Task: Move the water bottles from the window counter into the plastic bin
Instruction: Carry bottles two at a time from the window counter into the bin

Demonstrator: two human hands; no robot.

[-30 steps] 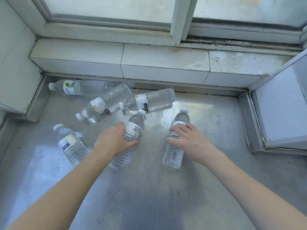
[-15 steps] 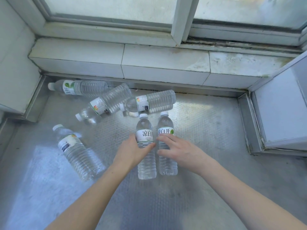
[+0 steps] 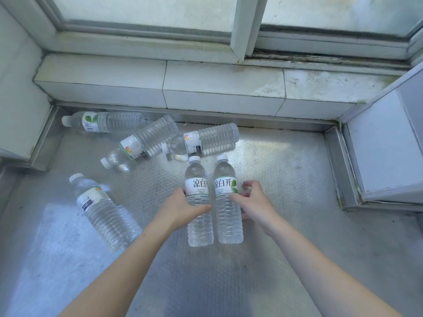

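Two clear water bottles with white labels lie side by side on the steel counter (image 3: 286, 179), caps pointing to the window. My left hand (image 3: 180, 208) grips the left bottle (image 3: 198, 202) around its middle. My right hand (image 3: 254, 203) curls around the right bottle (image 3: 227, 202), thumb and fingers on both sides. Several more bottles lie loose: one at the left front (image 3: 100, 209), one in the back left corner (image 3: 105, 121), two crossed behind the held pair (image 3: 144, 143) (image 3: 206, 140). No plastic bin shows.
A tiled sill (image 3: 206, 83) and window frame (image 3: 242, 28) rise behind the counter. A white wall panel (image 3: 18, 88) closes the left side. A white box-like unit (image 3: 386, 145) stands at the right edge.
Both hands pulled the two bottles together until they lie parallel. The fingers have since wrapped further around each bottle, and the pair sits slightly nearer to me.
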